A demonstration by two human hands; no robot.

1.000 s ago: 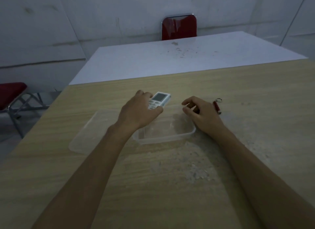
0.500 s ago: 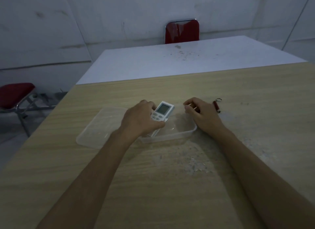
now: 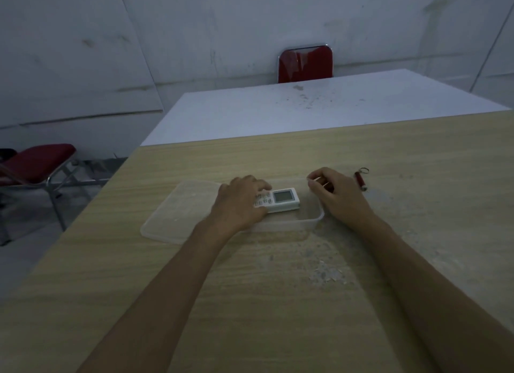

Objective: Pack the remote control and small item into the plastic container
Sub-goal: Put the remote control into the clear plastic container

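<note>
A white remote control (image 3: 282,199) with a small screen lies flat inside the clear plastic container (image 3: 311,222) on the wooden table. My left hand (image 3: 239,203) covers the remote's button end, fingers still on it. Resting on the container's right rim, my right hand (image 3: 338,194) has its fingers curled and pinches the far corner. The small item, a red keychain light (image 3: 361,180) with a metal ring, lies on the table just right of my right hand, untouched.
The clear lid (image 3: 178,214) lies flat to the left of the container. White crumbs (image 3: 325,274) are scattered on the wooden table (image 3: 250,303) near me. A white table (image 3: 306,105) adjoins beyond, with red chairs (image 3: 305,63) behind and at the left.
My left hand has lowered the remote from above the container's far edge down into the container and turned it flat, sideways. My right hand stayed on the rim.
</note>
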